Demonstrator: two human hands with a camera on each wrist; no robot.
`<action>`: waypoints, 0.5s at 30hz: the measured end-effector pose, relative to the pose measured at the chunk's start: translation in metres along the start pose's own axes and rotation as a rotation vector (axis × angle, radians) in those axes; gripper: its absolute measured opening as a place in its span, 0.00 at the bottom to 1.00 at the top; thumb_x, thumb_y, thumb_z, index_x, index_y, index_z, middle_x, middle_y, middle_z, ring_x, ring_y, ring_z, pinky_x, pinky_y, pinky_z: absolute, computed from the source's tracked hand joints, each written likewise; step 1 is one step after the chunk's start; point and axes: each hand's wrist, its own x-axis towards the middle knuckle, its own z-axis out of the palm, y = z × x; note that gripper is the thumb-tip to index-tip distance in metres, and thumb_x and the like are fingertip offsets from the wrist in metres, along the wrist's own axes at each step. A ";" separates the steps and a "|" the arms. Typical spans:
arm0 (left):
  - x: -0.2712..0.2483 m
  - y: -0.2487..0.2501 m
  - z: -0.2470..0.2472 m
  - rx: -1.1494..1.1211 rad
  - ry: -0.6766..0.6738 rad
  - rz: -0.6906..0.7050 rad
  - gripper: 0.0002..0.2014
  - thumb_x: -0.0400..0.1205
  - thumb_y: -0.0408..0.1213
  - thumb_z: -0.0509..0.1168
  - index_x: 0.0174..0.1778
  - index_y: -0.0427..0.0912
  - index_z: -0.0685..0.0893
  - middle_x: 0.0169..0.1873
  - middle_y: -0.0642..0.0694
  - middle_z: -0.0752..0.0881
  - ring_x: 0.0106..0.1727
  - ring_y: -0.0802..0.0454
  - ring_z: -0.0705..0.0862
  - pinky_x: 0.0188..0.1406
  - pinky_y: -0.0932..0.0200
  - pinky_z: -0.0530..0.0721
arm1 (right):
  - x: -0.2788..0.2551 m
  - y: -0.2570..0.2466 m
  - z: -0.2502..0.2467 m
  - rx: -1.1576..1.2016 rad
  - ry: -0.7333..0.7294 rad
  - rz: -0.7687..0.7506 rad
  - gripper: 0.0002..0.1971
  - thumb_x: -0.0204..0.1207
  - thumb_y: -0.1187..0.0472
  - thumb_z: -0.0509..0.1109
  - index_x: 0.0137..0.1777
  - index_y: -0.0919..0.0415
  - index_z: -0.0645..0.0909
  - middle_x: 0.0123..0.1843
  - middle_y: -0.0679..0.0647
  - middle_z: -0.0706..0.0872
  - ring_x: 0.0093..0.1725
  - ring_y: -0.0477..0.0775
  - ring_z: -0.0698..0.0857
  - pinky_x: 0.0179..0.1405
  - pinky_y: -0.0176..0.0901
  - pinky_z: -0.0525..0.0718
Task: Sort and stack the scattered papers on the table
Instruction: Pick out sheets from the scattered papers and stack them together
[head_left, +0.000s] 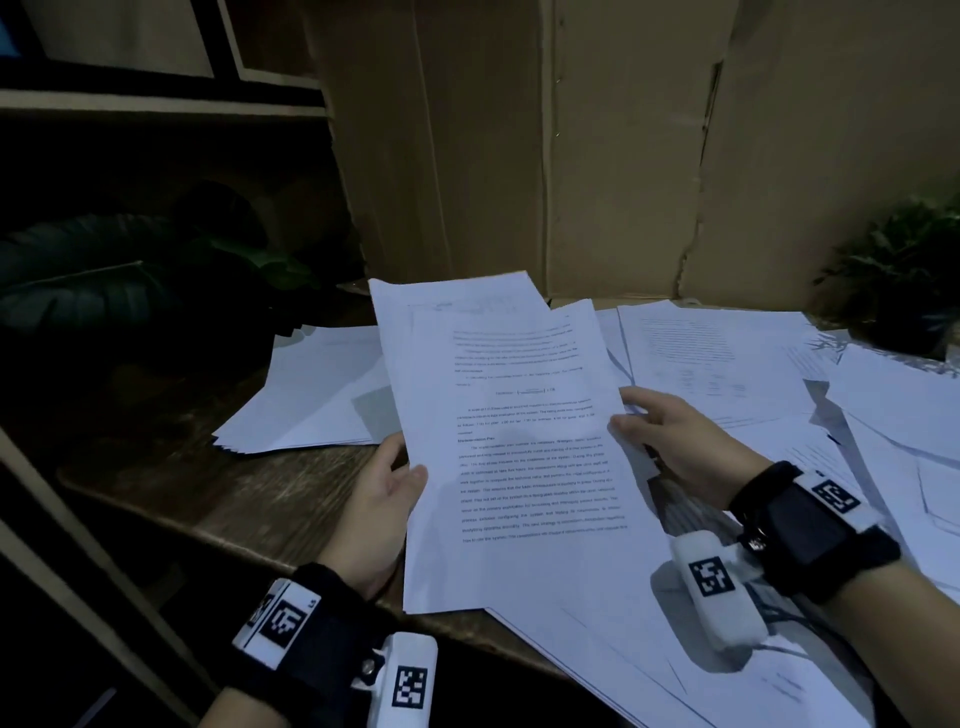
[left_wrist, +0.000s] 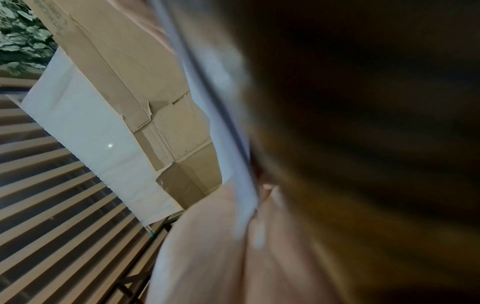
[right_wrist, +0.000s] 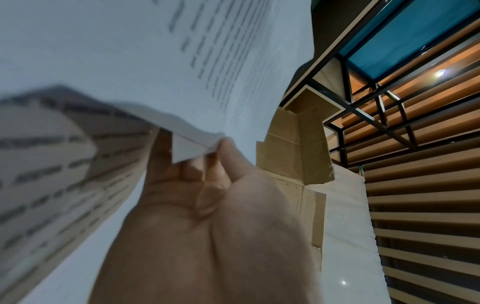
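I hold a small bundle of printed sheets (head_left: 530, 441) tilted up above the wooden table (head_left: 249, 499). My left hand (head_left: 387, 493) grips the bundle's left edge, thumb on top; the left wrist view shows the paper edge (left_wrist: 233, 144) wedged against my palm. My right hand (head_left: 670, 436) pinches the right edge, and the right wrist view shows its fingers (right_wrist: 197, 164) under the curled sheet corner (right_wrist: 187, 142). A loose pile of white papers (head_left: 311, 395) lies on the table to the left. More scattered papers (head_left: 727, 364) cover the right side.
A tall cardboard box (head_left: 545, 145) stands behind the table. Dark leafy plants sit at the back left (head_left: 104, 275) and back right (head_left: 904, 270). More sheets (head_left: 649, 649) overhang the near edge at the right. A shelf frame (head_left: 156, 98) runs along the left.
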 end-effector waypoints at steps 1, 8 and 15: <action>0.000 0.000 0.000 -0.014 0.007 -0.004 0.15 0.89 0.27 0.53 0.68 0.43 0.77 0.55 0.41 0.91 0.56 0.41 0.90 0.55 0.46 0.89 | 0.000 -0.002 0.000 0.021 0.048 -0.014 0.17 0.88 0.67 0.61 0.71 0.50 0.80 0.57 0.51 0.93 0.59 0.63 0.89 0.63 0.57 0.86; -0.001 0.002 -0.001 -0.027 -0.012 0.003 0.16 0.89 0.28 0.53 0.69 0.45 0.78 0.56 0.46 0.91 0.57 0.44 0.90 0.49 0.54 0.89 | 0.002 -0.004 -0.003 0.068 0.210 -0.073 0.10 0.83 0.65 0.71 0.58 0.52 0.87 0.47 0.53 0.93 0.39 0.50 0.88 0.37 0.45 0.80; 0.003 0.000 -0.002 -0.031 0.006 -0.008 0.16 0.87 0.28 0.58 0.72 0.38 0.76 0.55 0.48 0.91 0.55 0.44 0.90 0.46 0.55 0.89 | 0.006 0.011 -0.008 -0.014 0.153 0.024 0.10 0.81 0.63 0.73 0.37 0.59 0.83 0.34 0.59 0.81 0.33 0.56 0.75 0.36 0.45 0.73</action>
